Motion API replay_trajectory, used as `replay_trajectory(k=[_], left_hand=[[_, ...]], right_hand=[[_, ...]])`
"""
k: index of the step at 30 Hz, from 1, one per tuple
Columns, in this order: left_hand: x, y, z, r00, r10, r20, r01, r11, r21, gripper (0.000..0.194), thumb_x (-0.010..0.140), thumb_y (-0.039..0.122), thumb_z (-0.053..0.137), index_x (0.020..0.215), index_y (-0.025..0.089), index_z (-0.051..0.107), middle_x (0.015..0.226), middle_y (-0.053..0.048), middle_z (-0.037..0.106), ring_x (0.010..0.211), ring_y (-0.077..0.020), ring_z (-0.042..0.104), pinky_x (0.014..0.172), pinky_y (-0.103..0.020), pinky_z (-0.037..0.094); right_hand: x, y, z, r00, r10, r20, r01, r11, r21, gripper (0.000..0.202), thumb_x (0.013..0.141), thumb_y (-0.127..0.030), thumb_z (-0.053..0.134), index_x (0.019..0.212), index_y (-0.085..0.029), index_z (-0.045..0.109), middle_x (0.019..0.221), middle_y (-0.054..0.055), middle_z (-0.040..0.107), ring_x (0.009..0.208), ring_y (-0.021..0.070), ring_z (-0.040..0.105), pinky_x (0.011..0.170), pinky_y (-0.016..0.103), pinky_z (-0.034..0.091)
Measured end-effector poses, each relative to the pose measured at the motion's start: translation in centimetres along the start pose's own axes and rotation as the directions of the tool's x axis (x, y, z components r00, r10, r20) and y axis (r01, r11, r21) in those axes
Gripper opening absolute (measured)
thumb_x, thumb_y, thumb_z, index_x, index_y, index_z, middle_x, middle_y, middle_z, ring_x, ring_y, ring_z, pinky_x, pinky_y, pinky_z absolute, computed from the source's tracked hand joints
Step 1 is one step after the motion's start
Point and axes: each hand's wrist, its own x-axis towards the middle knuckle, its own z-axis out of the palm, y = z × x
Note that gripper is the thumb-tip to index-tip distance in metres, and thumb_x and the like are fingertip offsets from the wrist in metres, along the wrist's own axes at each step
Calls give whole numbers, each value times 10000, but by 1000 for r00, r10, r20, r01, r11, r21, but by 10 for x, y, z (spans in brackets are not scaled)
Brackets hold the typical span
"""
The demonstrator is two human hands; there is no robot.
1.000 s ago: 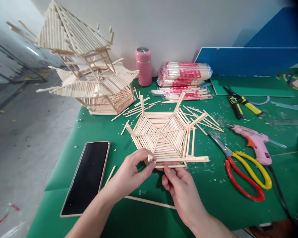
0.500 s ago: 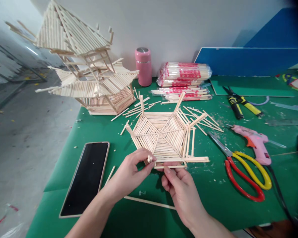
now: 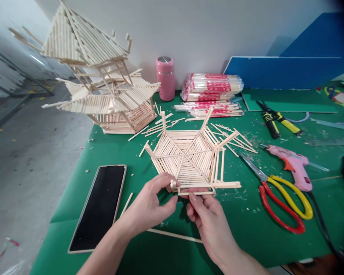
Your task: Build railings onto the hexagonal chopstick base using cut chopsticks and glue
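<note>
A hexagonal platform of thin wooden sticks (image 3: 186, 154), with short posts standing at its corners, lies in front of me. At its near-left corner my left hand (image 3: 151, 200) has its thumb away from the fingers, which are partly behind a corner post (image 3: 172, 184). My right hand (image 3: 208, 214) pinches a small rectangular stick frame (image 3: 197, 193) between thumb and fingers, against the platform's near edge. Another post (image 3: 227, 184) points right from the near-right corner. A loose stick (image 3: 174, 235) lies on the table below my hands.
A stick pagoda (image 3: 111, 88) stands at the back left. A phone (image 3: 99, 206) lies left of my hands. On the right are scissors (image 3: 275, 194), a pink glue gun (image 3: 294, 164) and pliers (image 3: 278, 120). Behind are a pink flask (image 3: 165, 80) and wrapped stick bundles (image 3: 213, 86).
My left thumb has come away from the corner post and moved down, opening a gap to the fingers. My right hand keeps its pinch on the small stick frame.
</note>
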Motion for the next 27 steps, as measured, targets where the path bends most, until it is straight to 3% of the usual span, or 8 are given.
replay_trajectory(k=[10, 17, 27], left_hand=[[-4, -12, 9, 995, 48, -84, -48, 999, 1, 183, 724, 90, 572, 890, 160, 544, 910, -50, 585, 862, -144, 574, 766, -243, 445], [-1, -14, 7, 996, 45, -83, -51, 996, -70, 125, 738, 108, 572, 859, 140, 558, 854, -61, 588, 804, -150, 578, 722, -258, 457], [0, -11, 5, 998, -11, -59, 5, 994, -107, 91, 749, 162, 586, 836, 157, 561, 824, -38, 583, 781, -146, 566, 720, -266, 448]], right_hand=[[1, 2, -1, 1000, -6, 15, 6, 1000, -2, 232, 709, -346, 675, 821, -159, 598, 720, -7, 604, 506, 41, 446, 467, 181, 327], [0, 2, -1, 1000, 14, 20, -15, 999, 30, 281, 694, -401, 678, 803, -155, 598, 690, -10, 588, 509, 46, 445, 477, 188, 329], [0, 4, -1, 999, 27, 25, -29, 998, 52, 259, 667, -331, 714, 797, -157, 573, 628, -36, 560, 509, 44, 444, 478, 176, 330]])
